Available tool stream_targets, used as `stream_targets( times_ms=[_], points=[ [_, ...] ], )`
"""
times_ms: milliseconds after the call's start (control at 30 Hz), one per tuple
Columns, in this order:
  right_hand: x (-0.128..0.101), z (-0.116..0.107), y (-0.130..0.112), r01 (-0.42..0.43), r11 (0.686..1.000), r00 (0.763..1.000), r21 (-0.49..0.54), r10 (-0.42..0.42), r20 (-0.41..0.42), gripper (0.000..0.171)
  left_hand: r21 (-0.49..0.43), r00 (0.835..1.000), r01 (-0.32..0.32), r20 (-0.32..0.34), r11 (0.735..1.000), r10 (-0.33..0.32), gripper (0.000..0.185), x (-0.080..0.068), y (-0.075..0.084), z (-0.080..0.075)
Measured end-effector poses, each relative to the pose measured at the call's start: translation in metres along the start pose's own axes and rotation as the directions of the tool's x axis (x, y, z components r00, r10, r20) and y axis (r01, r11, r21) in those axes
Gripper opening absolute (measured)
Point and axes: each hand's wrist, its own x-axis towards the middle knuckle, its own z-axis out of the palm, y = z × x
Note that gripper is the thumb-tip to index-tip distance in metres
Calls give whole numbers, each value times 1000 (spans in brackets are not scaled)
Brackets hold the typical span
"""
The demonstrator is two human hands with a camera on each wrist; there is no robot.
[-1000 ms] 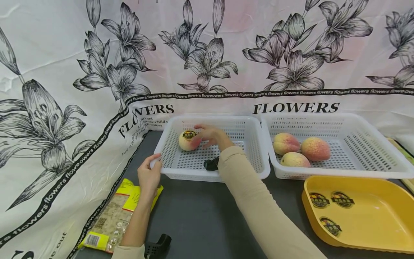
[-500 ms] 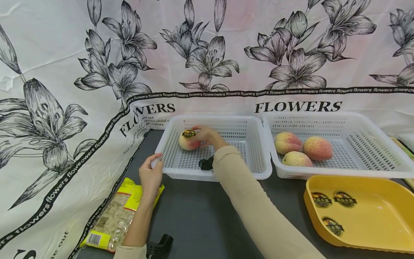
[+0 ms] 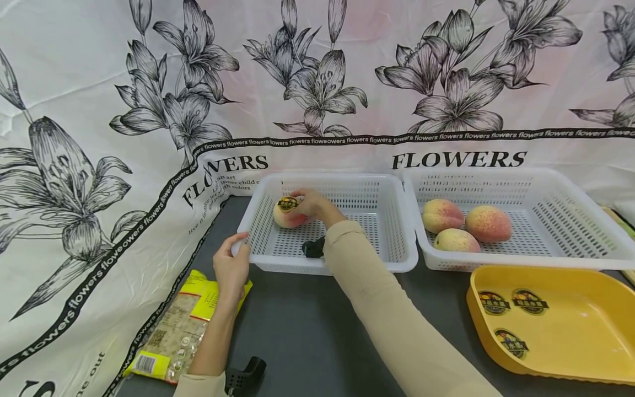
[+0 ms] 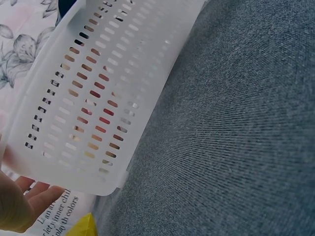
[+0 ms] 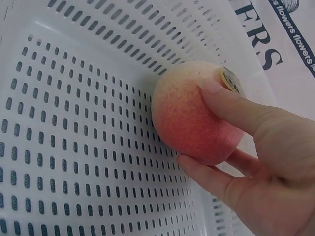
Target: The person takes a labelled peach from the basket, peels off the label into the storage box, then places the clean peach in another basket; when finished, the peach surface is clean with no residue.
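A pale yellow and pink peach (image 3: 285, 218) sits inside the left white plastic basket (image 3: 278, 264), a black and gold sticker (image 3: 288, 203) on its top. My right hand (image 3: 313, 205) grips this peach from its right side. The right wrist view shows the thumb on the upper part of the peach (image 5: 184, 118) and the other fingers around its lower side. At the basket's front left corner, my left hand (image 3: 232, 270) holds the rim between thumb and fingers. Part of that hand (image 4: 17, 204) shows beside the basket wall (image 4: 98, 179) in the left wrist view.
Several things surround the basket. Another white basket (image 3: 521, 262) with three peaches (image 3: 488, 223) adjoins it on the right. A yellow tray (image 3: 565, 342) bearing three stickers stands in front. At left lies a yellow and clear packet (image 3: 173, 336). A flower-print cloth (image 3: 322, 149) hangs behind.
My right hand has moved slightly left and closed its fingers around the stickered peach. The left hand keeps its hold on the basket corner.
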Motion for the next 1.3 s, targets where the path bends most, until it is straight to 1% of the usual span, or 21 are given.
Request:
stream_targets(
  times_ms=[233,433,567,667,800,900,1067,1200,1300],
  points=[
    [-7,1,0,-2,1000,1000,31,1,26,71,10,999,-13,-31,1000,14,30,-4,-1,-1],
    [-10,-7,2,-15,998,1000,53,15,-3,71,-7,1000,-21,-22,1000,21,31,-5,0,2],
    [-12,-18,4,-25,990,1000,137,24,8,71,-14,1000,-11,-16,1000,11,31,-6,0,3],
    [-15,-30,1,-4,981,999,195,-3,34,72,-16,1000,-17,-14,1000,17,31,-6,0,3],
    [-21,-49,-8,57,967,995,248,-75,64,70,-18,1000,-20,-11,1000,20,30,-6,1,2],
    [-31,-66,-16,91,958,990,273,-116,77,70,-18,1000,-7,-6,1000,7,30,-7,2,2],
    [-54,-92,-24,164,944,977,287,-196,87,68,-14,1000,-17,-7,1000,17,31,-6,3,2],
    [-79,-113,-22,211,937,965,279,-244,90,65,-17,1000,-23,-1,1000,23,32,-5,3,2],
    [-100,-125,-17,219,938,965,270,-250,86,65,-21,1000,-23,3,1000,23,31,-6,3,1]
  ],
)
